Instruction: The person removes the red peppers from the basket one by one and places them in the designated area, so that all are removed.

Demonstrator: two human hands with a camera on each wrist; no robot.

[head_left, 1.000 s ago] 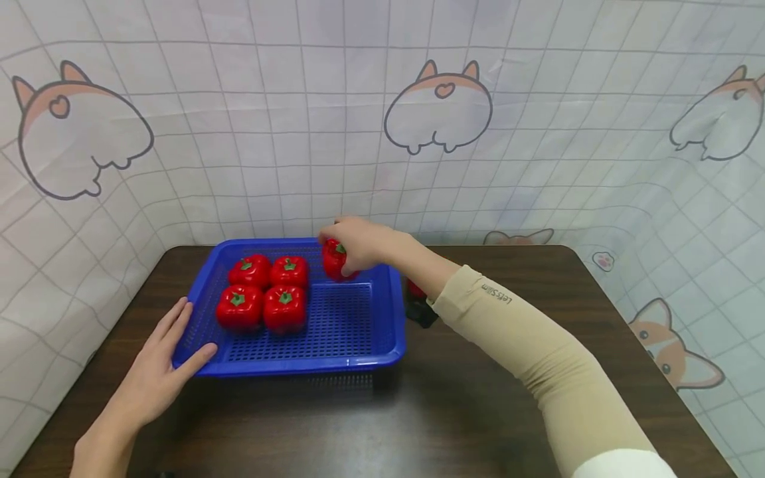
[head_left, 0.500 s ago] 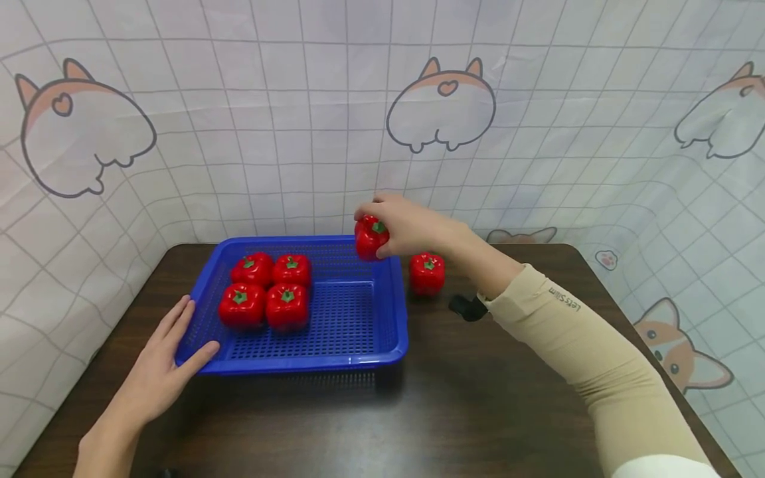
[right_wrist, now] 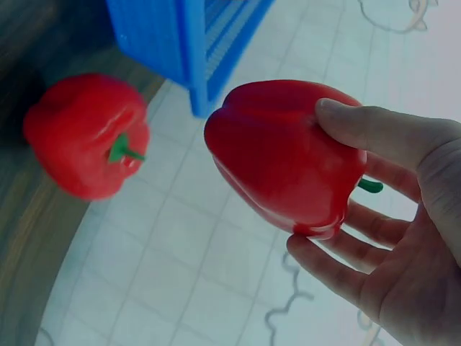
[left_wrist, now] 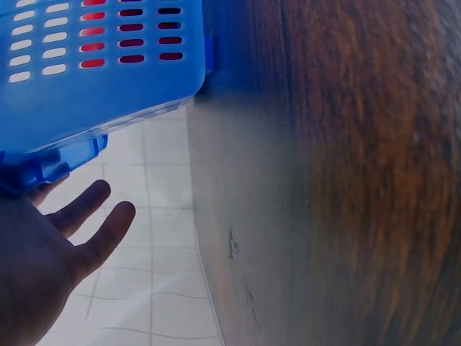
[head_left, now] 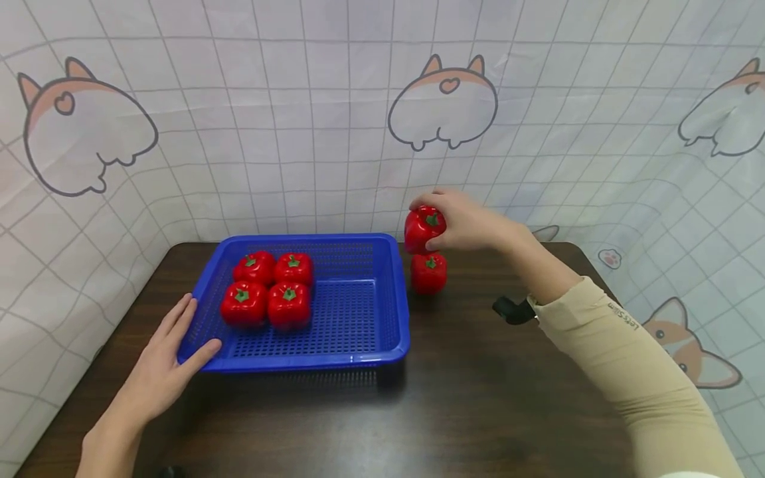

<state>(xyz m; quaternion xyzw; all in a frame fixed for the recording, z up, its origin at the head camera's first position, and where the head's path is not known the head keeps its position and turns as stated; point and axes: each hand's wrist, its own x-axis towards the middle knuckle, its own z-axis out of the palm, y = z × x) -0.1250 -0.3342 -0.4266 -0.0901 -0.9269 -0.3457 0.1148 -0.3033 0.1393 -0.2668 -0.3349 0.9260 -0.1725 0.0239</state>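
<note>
My right hand (head_left: 469, 220) grips a red bell pepper (head_left: 423, 228) by its sides, above the table and to the right of the basket. In the right wrist view, thumb and fingers close around that bell pepper (right_wrist: 284, 155), its green stem toward the palm. Another red bell pepper (head_left: 428, 273) stands on the table just below it, beside the basket's right wall. Several more red bell peppers (head_left: 289, 306) are grouped in the left half of the blue basket (head_left: 358, 359). With fingers straight, my left hand (head_left: 157, 368) rests on the basket's left rim near the front corner.
A dark brown table (head_left: 478, 398) carries everything. Behind it and on both sides hangs a white gridded sheet (head_left: 335, 133) with cartoon corgi prints. A black strap or camera mount (head_left: 512, 310) shows at the right wrist.
My right hand has lifted the bell pepper up out of the basket area and carried it rightward past the basket's rim. The left hand has stayed on the rim.
</note>
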